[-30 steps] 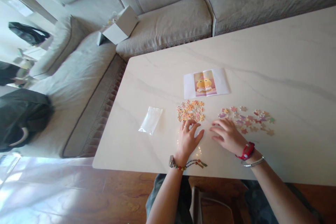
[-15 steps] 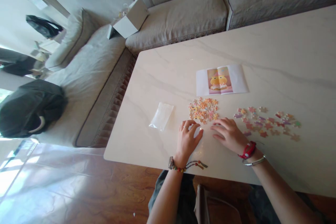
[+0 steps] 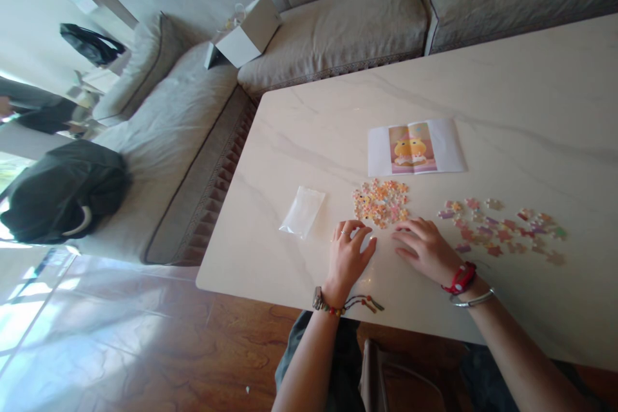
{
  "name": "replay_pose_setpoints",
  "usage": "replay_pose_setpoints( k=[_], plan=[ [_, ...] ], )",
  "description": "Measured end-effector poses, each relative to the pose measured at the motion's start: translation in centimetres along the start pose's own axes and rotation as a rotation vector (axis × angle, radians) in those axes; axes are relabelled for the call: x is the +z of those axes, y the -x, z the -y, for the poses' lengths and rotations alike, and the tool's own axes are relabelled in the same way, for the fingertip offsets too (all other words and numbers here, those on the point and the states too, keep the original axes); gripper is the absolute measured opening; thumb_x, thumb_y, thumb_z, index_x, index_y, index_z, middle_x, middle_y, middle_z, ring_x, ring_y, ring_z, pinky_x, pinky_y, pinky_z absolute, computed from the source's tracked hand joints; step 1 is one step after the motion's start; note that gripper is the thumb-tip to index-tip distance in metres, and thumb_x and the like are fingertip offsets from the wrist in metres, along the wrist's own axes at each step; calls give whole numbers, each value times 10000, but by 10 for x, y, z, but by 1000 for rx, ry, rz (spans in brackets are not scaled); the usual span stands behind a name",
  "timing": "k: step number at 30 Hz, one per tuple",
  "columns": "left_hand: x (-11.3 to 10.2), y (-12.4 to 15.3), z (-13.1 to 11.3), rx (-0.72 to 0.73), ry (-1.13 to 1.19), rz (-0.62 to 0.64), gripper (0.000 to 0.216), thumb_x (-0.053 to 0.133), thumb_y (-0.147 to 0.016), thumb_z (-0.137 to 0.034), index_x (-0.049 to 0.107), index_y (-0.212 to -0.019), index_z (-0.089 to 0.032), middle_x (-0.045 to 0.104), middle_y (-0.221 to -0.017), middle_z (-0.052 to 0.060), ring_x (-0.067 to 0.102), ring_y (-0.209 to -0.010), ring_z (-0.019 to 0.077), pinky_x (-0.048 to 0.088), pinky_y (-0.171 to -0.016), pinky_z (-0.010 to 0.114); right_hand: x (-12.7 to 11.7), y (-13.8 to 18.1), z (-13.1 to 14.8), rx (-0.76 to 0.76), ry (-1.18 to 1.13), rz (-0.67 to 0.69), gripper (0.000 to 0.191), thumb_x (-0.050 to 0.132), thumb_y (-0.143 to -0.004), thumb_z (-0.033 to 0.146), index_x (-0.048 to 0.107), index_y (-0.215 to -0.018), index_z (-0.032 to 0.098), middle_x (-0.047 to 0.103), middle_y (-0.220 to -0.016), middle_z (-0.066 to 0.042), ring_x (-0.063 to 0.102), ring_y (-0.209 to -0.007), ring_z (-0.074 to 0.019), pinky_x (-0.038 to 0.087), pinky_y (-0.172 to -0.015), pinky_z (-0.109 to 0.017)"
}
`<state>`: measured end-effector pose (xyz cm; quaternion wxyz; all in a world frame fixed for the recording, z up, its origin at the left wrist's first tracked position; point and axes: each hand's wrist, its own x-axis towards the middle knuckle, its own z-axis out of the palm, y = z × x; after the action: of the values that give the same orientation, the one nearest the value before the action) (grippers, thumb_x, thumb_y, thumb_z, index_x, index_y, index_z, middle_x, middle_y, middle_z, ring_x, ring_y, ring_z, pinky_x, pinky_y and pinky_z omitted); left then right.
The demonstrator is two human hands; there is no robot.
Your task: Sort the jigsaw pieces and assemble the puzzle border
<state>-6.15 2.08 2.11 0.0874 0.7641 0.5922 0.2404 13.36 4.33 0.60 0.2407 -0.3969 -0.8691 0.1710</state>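
A pile of small orange, yellow and pink jigsaw pieces (image 3: pixel 381 201) lies on the white marbled table (image 3: pixel 299 141). At the pile's near left edge is my left hand (image 3: pixel 348 254), fingers curved and thumb apart, with nothing visible in it. My right hand (image 3: pixel 425 246) rests at the near right edge, its fingers loosely bent and apart, also holding nothing that I can see. Farther right, a looser group of pink, purple and green jigsaw pieces (image 3: pixel 502 228) is spread out. Behind the pile lies a creased paper sheet (image 3: pixel 449 145) printed with a yellow cartoon figure.
A clear plastic bag (image 3: pixel 304 211) lies left of the pile. Beyond the table stands a grey sofa (image 3: pixel 338 26) with a white box (image 3: pixel 248 32) on it. A dark bag (image 3: pixel 67 190) sits at the left, and a chair (image 3: pixel 369 373) is below the table edge.
The whole view has shifted slightly, so things appear a little farther right. Both hands stay beside the pile in nearly the same pose.
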Motion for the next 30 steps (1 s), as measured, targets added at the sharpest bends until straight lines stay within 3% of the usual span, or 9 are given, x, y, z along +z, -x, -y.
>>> replay_pose_setpoints(
  k=[30],
  plan=[
    [3, -3, -1, 29, 11, -20, 142, 539, -798, -257, 594, -919, -206, 543, -928, 55, 493, -878, 185, 458, -778, 347, 2, 0, 0, -11, 10, -13, 172, 526, -776, 194, 617, -922, 179, 578, -980, -90, 504, -920, -219, 424, -779, -380]
  ],
)
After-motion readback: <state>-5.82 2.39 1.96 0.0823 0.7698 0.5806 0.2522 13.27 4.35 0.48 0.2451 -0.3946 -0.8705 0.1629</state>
